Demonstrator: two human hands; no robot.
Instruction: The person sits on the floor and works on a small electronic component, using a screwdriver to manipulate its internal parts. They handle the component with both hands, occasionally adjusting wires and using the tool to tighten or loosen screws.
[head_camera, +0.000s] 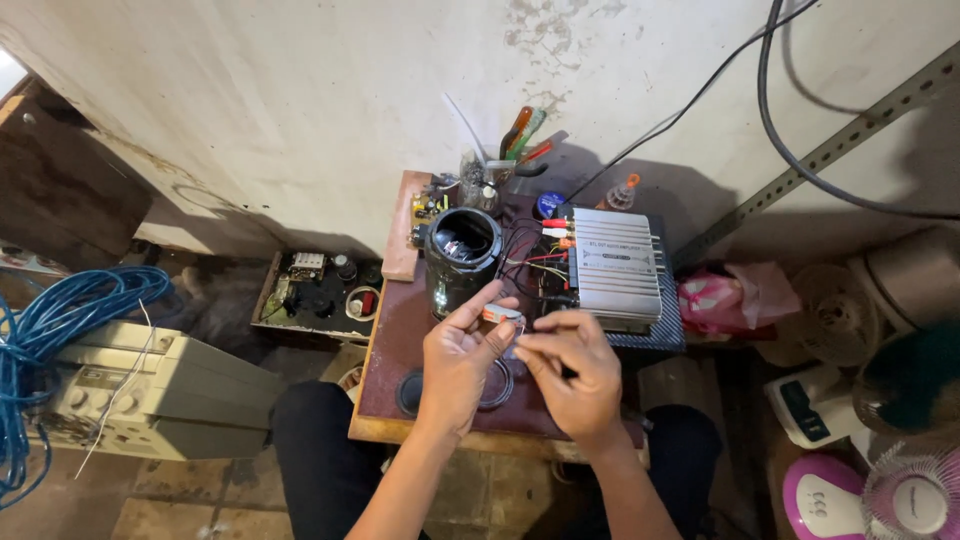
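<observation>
Both the left hand (458, 360) and right hand (575, 370) pinch a small orange component (500, 314) over the tabletop (395, 340); its thin wires (535, 262) could snap if tugged.

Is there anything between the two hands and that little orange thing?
No, nothing visible. The left hand pinches the small orange and white part in its fingertips, and the right hand meets it from the other side. The dark cylinder and silver amplifier sit behind, farther away.

Amplifier (612, 262) right of jar (461, 258), seemingly touching
</observation>
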